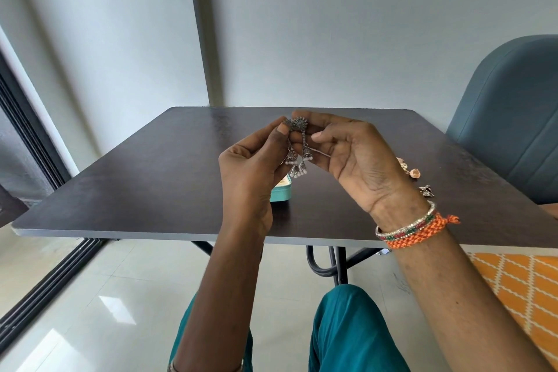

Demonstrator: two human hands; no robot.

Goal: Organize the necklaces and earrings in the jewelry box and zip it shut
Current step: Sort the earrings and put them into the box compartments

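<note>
head view: left hand [253, 157] and right hand [351, 154] both pinch a silver dangling earring [297, 145] held above the dark worktop [151, 184], teal jewelry box [280, 190] partly hidden behind the left hand.

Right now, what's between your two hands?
The silver earrings hang between the left hand and the right hand; both pinch their tops. The head view shows it.
</note>
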